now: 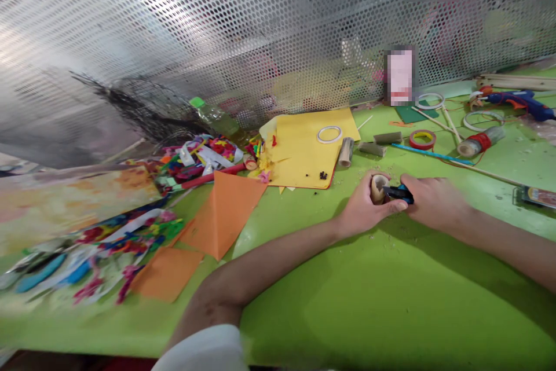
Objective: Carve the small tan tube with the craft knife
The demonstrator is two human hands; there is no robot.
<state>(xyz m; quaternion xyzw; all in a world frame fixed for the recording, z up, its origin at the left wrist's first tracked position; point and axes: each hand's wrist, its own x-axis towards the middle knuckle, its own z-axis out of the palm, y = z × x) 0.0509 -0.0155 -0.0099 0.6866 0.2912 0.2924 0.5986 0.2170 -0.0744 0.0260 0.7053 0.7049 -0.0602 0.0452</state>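
Note:
My left hand (362,206) is wrapped round a short hollow tan tube (379,188), its open end facing up. My right hand (430,200) grips a utility knife (402,193) with a dark blade and a blue-and-black handle. The blade's tip lies at the rim of the tube, by my left thumb. Small pale shavings are scattered on the green table (330,301) around both hands. Just beyond stand and lie similar tubes: a brownish one (346,151) and two greenish halves (372,149).
Yellow sheets (304,154) carry a white tape ring (329,135). Orange paper (219,215) and colourful craft scraps (204,154) lie left. To the right are red tape (422,139), a blue glue gun (516,102) and sticks. A perforated metal screen (260,24) closes the back.

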